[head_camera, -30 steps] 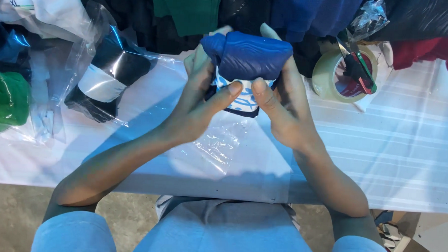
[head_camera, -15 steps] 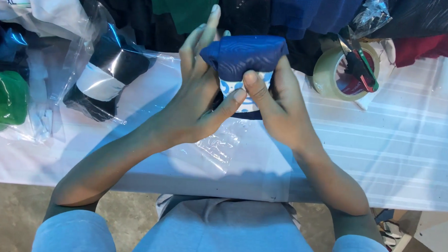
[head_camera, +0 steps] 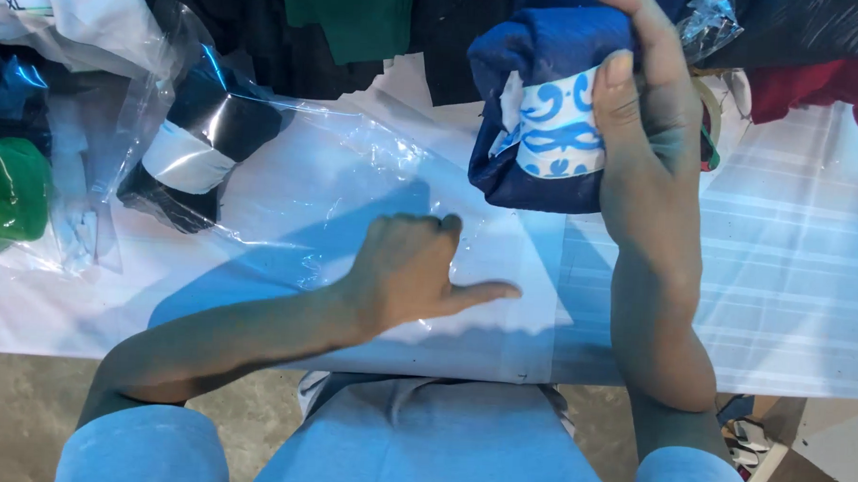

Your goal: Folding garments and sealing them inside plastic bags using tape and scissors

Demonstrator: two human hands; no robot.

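The right hand [head_camera: 647, 116] grips a folded blue garment [head_camera: 538, 102], lifted above the far surface [head_camera: 789, 282]. The left hand [head_camera: 409, 274], loosely curled and empty, rests on a clear bag [head_camera: 355, 191] lying flat mid-surface. Pinning the bag's near edge should help open its mouth; the fold is best kept tight. Bagged clothes [head_camera: 195, 147] lie far left.

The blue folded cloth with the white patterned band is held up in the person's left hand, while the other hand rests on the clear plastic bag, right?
Not quite: the head view shows the right hand holding up the blue folded cloth. It is the left hand that rests on the clear plastic bag.
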